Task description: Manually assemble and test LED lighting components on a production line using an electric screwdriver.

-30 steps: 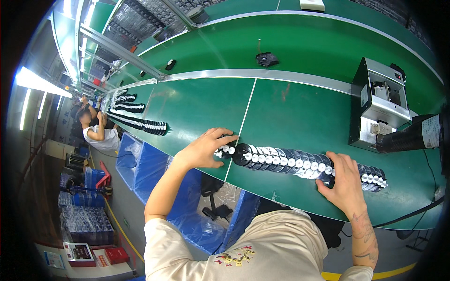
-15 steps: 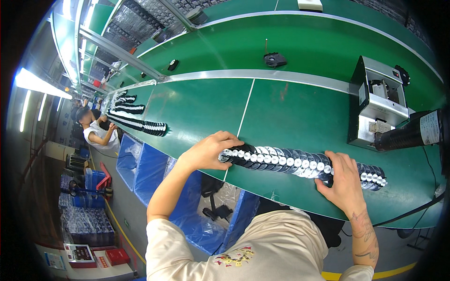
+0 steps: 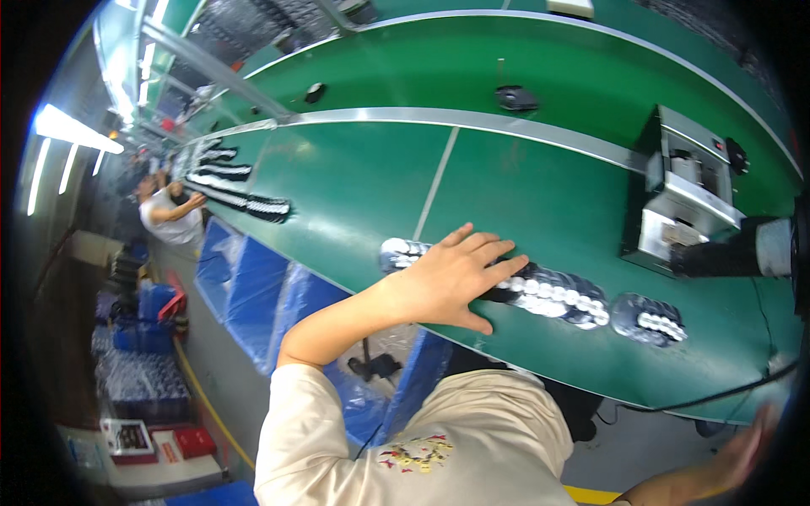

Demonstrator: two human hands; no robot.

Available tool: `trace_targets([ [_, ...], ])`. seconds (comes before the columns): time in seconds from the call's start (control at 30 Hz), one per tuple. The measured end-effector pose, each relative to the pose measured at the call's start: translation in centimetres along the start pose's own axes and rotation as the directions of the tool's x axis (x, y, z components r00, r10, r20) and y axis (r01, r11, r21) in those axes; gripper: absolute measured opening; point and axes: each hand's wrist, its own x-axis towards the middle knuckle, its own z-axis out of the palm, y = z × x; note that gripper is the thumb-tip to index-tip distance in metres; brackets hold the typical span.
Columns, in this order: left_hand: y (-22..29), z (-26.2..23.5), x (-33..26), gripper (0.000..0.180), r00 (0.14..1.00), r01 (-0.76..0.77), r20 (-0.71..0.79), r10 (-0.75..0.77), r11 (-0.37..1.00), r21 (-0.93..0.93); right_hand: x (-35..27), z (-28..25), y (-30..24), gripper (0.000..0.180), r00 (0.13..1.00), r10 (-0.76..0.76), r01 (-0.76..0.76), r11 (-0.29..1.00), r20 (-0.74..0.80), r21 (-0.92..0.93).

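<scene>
A long row of overlapping black round parts with white centres (image 3: 557,297) lies along the green bench in front of me. My left hand (image 3: 460,274) rests across it, fingers spread and palm down, covering the parts beneath. The row's left end (image 3: 398,253) shows beyond my wrist. To the right, past a small gap, lies a shorter group of the same parts (image 3: 651,320). My right hand (image 3: 747,451) is off the bench at the lower right. Motion smears it, so its fingers and anything in them cannot be made out.
A metal bench device (image 3: 688,185) stands at the right, beside a black cylinder (image 3: 734,250) and a cable (image 3: 717,396). More rows of parts (image 3: 245,202) lie far left, near a person (image 3: 169,215). Blue lined bins (image 3: 261,287) stand along the bench's near edge.
My left hand has moved right from the row's left end and spread over it. My right hand has left the row and swung down to the lower right. The view has shifted slightly.
</scene>
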Motion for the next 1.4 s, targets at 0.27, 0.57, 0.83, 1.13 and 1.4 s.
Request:
trace_targets([
  [0.27, 3.9, 4.5, 6.2, 0.093, 0.998, -0.064, -0.009, 0.064, 0.997, -0.038, 1.0, 10.9, 5.4, 0.109, 0.737, 0.181, -0.281, 0.958, 0.652, 0.052],
  [0.57, 5.7, 5.6, 10.9, 0.081, 0.977, -0.210, -0.051, 0.206, 0.973, -0.095, 1.4, 16.2, 1.2, 0.095, 0.732, -0.079, -0.087, 0.974, 0.677, 0.209],
  [0.83, 6.9, 5.1, 12.2, 0.073, 0.974, -0.185, -0.171, 0.150, 0.960, -0.209, 1.7, 16.9, 0.6, 0.091, 0.712, -0.125, -0.052, 0.972, 0.691, 0.229],
  [1.13, 8.5, 5.1, 12.9, 0.081, 0.986, -0.136, -0.105, 0.127, 0.986, -0.091, 1.8, 16.7, 0.4, 0.088, 0.694, -0.149, -0.036, 0.970, 0.705, 0.241],
  [1.4, -3.0, -0.5, 17.3, 0.021, 0.849, 0.069, -0.495, -0.184, 0.968, -0.240, 2.1, 11.9, 4.9, 0.091, 0.747, -0.016, -0.044, 0.996, 0.664, 0.074],
])
